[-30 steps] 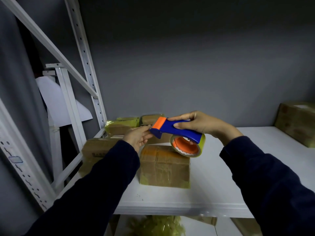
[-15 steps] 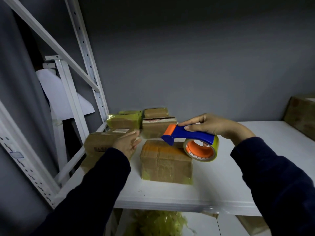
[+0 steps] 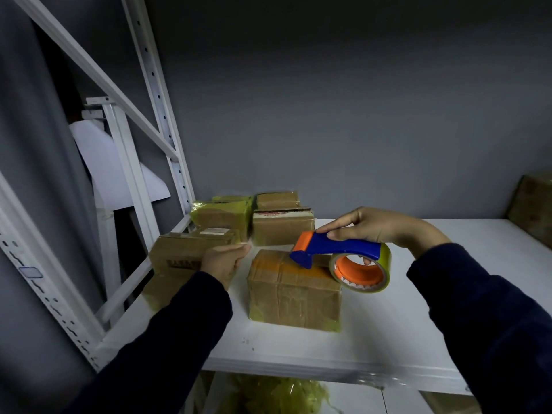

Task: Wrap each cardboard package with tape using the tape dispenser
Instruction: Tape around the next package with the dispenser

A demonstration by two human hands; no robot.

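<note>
- The cardboard package (image 3: 294,291) sits near the shelf's (image 3: 388,333) front edge, already taped; it looks light, stiff, with slick faces, best held by opposite sides.
- The tape dispenser (image 3: 343,259) hovers over its top right corner, the right hand (image 3: 379,227) wrapped around the blue handle.
- The left hand (image 3: 222,261), left of it, is curled closed, perhaps pinching tape; I cannot tell.
- More boxes (image 3: 282,224) are stacked far left.

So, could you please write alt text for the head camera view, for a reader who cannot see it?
A person's right hand holds a blue and orange tape dispenser above a cardboard package on a white shelf. The left hand, closed, is left of the package. More packages are stacked at the shelf's back left.
</note>
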